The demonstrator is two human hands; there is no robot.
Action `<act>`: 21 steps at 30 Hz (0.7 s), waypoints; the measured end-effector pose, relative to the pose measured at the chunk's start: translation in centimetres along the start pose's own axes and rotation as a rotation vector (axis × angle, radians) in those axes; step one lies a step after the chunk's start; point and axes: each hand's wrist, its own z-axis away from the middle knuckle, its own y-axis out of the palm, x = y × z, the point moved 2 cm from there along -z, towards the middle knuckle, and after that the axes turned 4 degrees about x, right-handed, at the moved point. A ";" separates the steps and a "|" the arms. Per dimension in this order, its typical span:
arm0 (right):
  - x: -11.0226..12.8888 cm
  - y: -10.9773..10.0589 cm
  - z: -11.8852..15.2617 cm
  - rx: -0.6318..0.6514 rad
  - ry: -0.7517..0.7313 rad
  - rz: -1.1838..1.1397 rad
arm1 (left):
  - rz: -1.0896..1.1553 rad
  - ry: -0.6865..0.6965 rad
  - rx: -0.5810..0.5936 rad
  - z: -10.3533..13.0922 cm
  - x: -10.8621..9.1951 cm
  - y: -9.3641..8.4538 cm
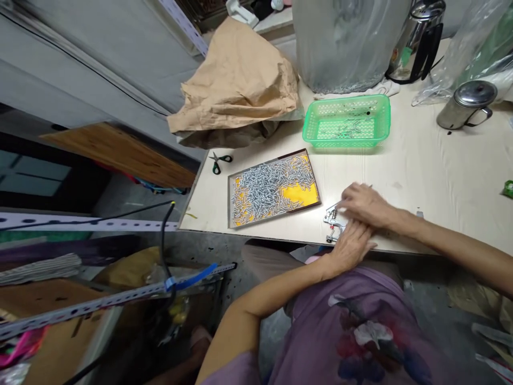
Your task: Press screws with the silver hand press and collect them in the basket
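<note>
A small metal fixture [333,223] with a spring-like part and a dark knob sits at the table's front edge, partly covered by my hands. My left hand [353,245] is closed over its right side, with the fingers bent around a part I cannot see fully. Just above and across it, my right hand [365,206] has its fingers drawn together over the fixture's top; whatever they pinch is hidden. Left of the fixture lies a shallow tray [319,199] with a yellow bottom, holding a heap of small silvery metal pins [260,187].
Behind the tray stands a green plastic basket [344,143] with a few metal pieces inside. A crumpled brown paper bag [240,80], scissors [217,162], a large clear plastic bag [340,48], a steel kettle [417,43] and a lidded metal mug [465,107] are also on the table.
</note>
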 end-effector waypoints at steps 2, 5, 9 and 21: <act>2.8 0.2 -0.7 0.078 -0.202 -0.023 | 0.037 0.080 0.081 1.4 -0.6 0.1; 5.1 1.3 -1.5 0.104 -0.342 -0.017 | 0.090 0.127 0.088 4.6 -0.7 -0.5; 5.1 3.5 -2.2 0.042 -0.372 -0.022 | 0.005 0.087 -0.111 7.5 2.8 -4.5; -4.0 -5.4 -3.7 -0.734 0.130 -0.433 | 0.027 -0.829 -0.314 1.8 15.2 -12.2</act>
